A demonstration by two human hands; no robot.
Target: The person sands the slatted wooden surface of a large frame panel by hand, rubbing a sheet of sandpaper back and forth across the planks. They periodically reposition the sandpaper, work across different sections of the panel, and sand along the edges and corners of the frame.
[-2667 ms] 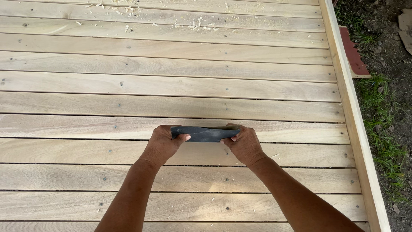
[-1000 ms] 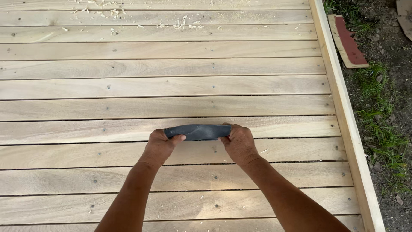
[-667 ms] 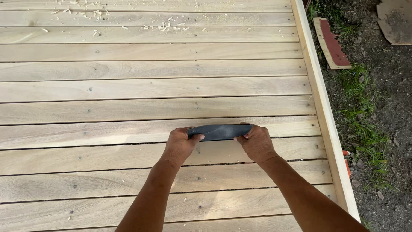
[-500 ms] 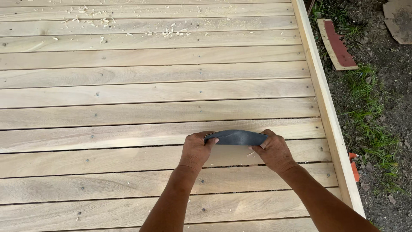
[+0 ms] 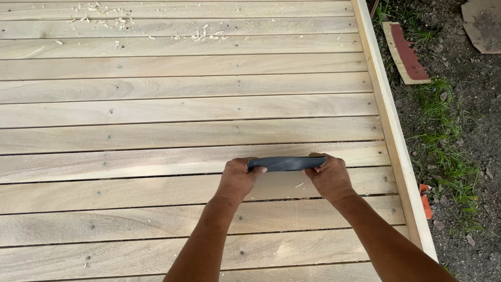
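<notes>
Dark scraper blade (image 5: 286,163) spans between left hand (image 5: 237,179) and right hand (image 5: 330,177) grips.

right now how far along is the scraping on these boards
Looks done: curled shavings lie on the far planks, so those seem already worked. In hand: the left hand and right hand grip the ends of a dark flat scraper pressed on a plank near the right edge rail. Left: the nearer boards carry only a few chips; whether they are finished cannot be told.
</notes>
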